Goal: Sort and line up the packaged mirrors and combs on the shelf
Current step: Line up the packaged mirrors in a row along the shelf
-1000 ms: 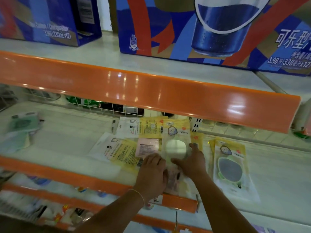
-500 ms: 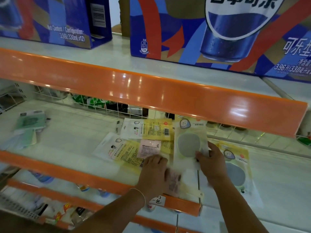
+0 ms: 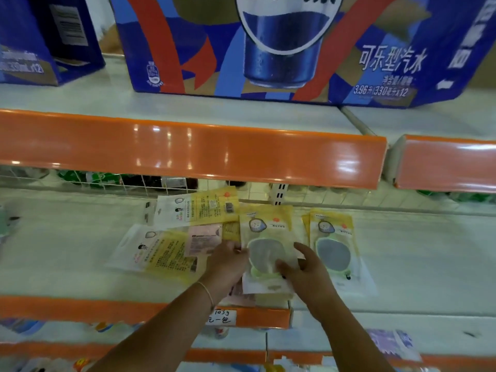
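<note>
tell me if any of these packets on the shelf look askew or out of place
Yes. Left of the mirror packet both hands hold, two white-and-yellow packets lie back side up, tilted and overlapping, with a pink packet across them. The mirror packet on the right lies straight.

We noted the orange shelf edge strip [image 3: 188, 151] as glossy plastic, smooth, with bright glare streaks. Below it, the shelf deck [image 3: 67, 237] looked pale, smooth and semi-matt. Behind the deck ran a white wire grid [image 3: 107, 183], thin and apparently coated metal. On the deck, the mirror packet [image 3: 264, 237] was a clear, shiny plastic film pouch over a yellow printed card; its mirror face read dull grey. Left of it, the yellow-and-white packets [image 3: 158, 251] looked like similar film. Above the strip, the cola carton [image 3: 268, 44] was printed cardboard, lightly satin.
</note>
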